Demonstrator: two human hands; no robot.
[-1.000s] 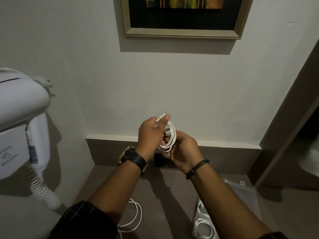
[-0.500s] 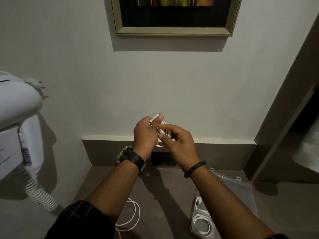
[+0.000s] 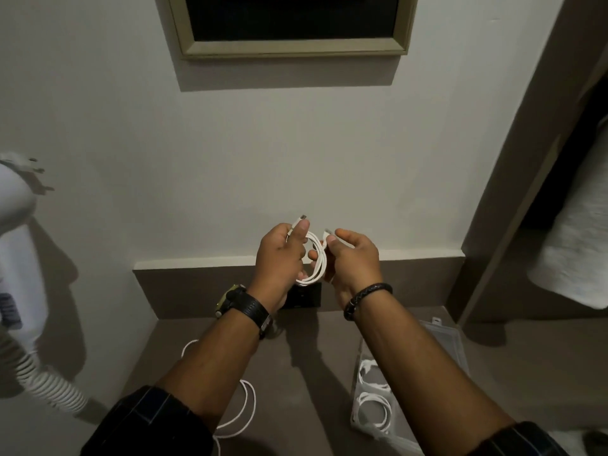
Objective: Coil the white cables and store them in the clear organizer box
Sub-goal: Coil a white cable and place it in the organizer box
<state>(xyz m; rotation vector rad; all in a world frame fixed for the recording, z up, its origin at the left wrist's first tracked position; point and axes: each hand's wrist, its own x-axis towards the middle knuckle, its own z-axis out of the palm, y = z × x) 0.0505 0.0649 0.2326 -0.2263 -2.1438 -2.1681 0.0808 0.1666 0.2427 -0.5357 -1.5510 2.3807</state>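
Note:
A coiled white cable (image 3: 315,261) hangs in the air between both hands, in front of the wall. My left hand (image 3: 281,258) grips the coil's left side, with one connector sticking up past its thumb. My right hand (image 3: 350,261) pinches the other connector end at the coil's top right. The clear organizer box (image 3: 444,340) lies open on the brown counter at the lower right, with coiled white cables (image 3: 373,406) in its compartments. Another loose white cable (image 3: 243,413) lies on the counter under my left forearm, partly hidden.
A white wall-mounted hair dryer (image 3: 19,258) with a ribbed hose hangs at the far left. A framed picture (image 3: 289,28) is on the wall above. A dark socket plate (image 3: 306,296) sits behind the hands. A white towel (image 3: 575,241) hangs at the right.
My hands have drawn slightly apart, and the coil now shows as an open loop between them. My right hand moved from the coil's body to pinch the free connector end.

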